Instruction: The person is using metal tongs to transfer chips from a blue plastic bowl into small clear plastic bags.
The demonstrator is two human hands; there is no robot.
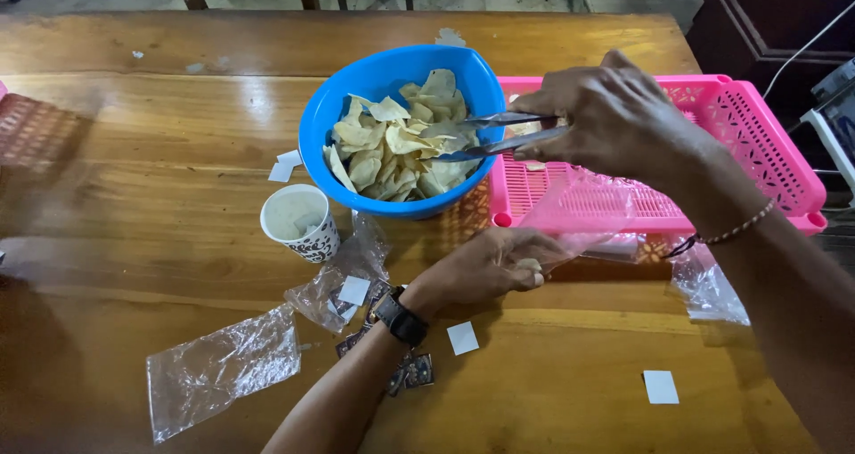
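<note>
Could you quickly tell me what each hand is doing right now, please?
Left hand: closed on the clear plastic bag, holding it open.
Right hand: closed on the metal tongs, their tips among the chips in the blue bowl.

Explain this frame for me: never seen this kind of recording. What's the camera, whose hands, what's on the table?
There is no machine here: one camera worn on a person's head looks down at their own two bare hands over a glossy brown wooden table. The right hand grips metal tongs whose tips reach into a round blue plastic bowl of pale yellow chips. The left hand, with a black wristwatch, holds a clear plastic bag in front of a pink slotted plastic tray. Nearby lie a white paper cup, an empty clear plastic bag and small white paper squares.
</note>
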